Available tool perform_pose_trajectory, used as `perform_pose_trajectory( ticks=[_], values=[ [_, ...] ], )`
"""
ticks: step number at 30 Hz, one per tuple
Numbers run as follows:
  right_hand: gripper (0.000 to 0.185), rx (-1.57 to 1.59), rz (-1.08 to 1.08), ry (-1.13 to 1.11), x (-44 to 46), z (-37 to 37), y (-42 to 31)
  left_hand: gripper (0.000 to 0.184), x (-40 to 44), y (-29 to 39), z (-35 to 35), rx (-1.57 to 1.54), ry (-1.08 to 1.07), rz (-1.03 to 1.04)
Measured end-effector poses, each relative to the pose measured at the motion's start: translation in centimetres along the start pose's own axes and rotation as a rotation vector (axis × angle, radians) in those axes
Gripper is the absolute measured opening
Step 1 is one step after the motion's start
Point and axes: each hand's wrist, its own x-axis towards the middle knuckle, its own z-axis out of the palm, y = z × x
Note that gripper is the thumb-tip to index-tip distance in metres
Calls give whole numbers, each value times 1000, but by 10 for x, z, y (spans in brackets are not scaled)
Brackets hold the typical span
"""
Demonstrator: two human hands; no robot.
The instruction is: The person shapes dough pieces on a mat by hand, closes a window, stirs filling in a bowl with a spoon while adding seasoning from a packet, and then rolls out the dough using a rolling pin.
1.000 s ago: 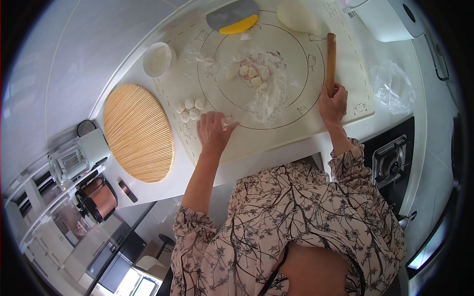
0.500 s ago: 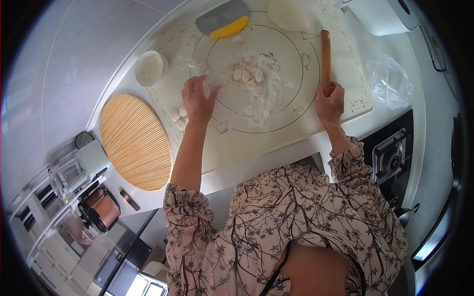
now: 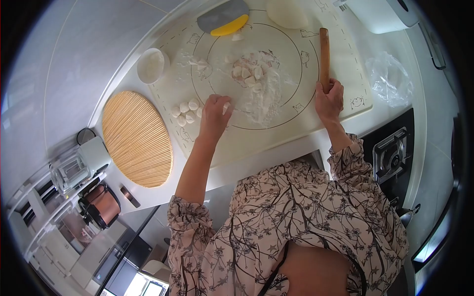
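My left hand [image 3: 216,115] is closed on a small white dough piece [image 3: 226,106] over the mat, just right of several round dough pieces [image 3: 187,112]. My right hand [image 3: 329,100] is wrapped round the lower end of a wooden rolling pin [image 3: 324,56], which points away from me at the mat's right side. In the middle of the printed mat [image 3: 256,140], more small dough pieces [image 3: 248,74] lie among loose flour [image 3: 266,101].
A round slatted tray [image 3: 137,139] and a white bowl [image 3: 150,66] stand at the left. Along the far side are a grey and yellow scraper [image 3: 224,18] and a large dough lump [image 3: 286,13]. A plastic bag [image 3: 390,80] and a gas stove [image 3: 393,154] are at the right.
My left hand has drawn back toward me and right from the mat's left part, its fingers now closed on a dough piece. My right hand stays on the rolling pin.
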Motion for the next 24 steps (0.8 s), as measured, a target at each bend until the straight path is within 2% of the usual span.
perform_pose_trajectory(
  ticks=[5,8,11,14,15,18,21,22,23,24],
  values=[
    [50,20,-9,-1,0,0,1,23,-23,0,11,-30,4,-38],
    [50,13,1,3,-1,-1,-1,39,-25,15,0,197,-188,-151],
    [50,14,-7,6,-1,-1,0,66,2,27,10,390,130,-89],
    [50,15,10,-3,-1,-1,-1,83,30,9,56,564,160,-147],
    [50,14,11,0,-1,-1,0,85,35,21,57,488,120,-212],
    [49,-15,-14,12,-3,0,1,76,33,10,53,310,186,-12],
    [49,-47,-31,61,-2,1,1,65,35,-31,39,451,260,-83],
    [49,-43,-31,63,-3,0,-1,63,39,-48,27,578,389,-86],
    [48,-37,-36,64,-2,0,-2,50,46,-52,11,493,492,-126],
    [48,-42,-36,65,0,0,-3,43,56,-57,-1,427,430,-60]
  ],
)
